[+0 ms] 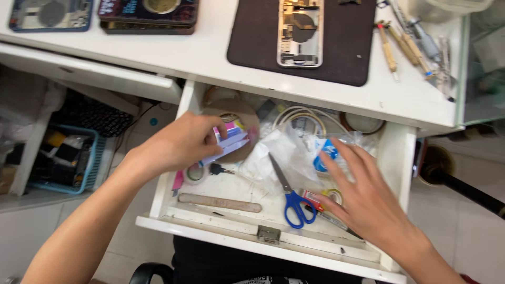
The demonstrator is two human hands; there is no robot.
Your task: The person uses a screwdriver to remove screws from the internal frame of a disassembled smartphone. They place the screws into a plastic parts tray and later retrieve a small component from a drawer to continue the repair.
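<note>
- Presently, open white wooden drawer [163, 194] pulled out below the white tabletop [210, 58]; both hands inside it.
- Left hand [179, 144]: fingers curled, pinching a small flat packet with pink and blue print [230, 141], at 10 o'clock in the drawer, over a brown tape roll [247, 118].
- Right hand [363, 197]: fingers spread, palm down, at 4 o'clock, fingertips resting on crumpled clear plastic bags [284, 152].
- Blue-handled scissors [292, 197] lie at 6 o'clock, just beside the right hand.
- Pale wooden stick [220, 202] at 7 o'clock.
- On the tabletop, 12 o'clock: opened phone shell [300, 32] on a dark brown mat [347, 42].
</note>
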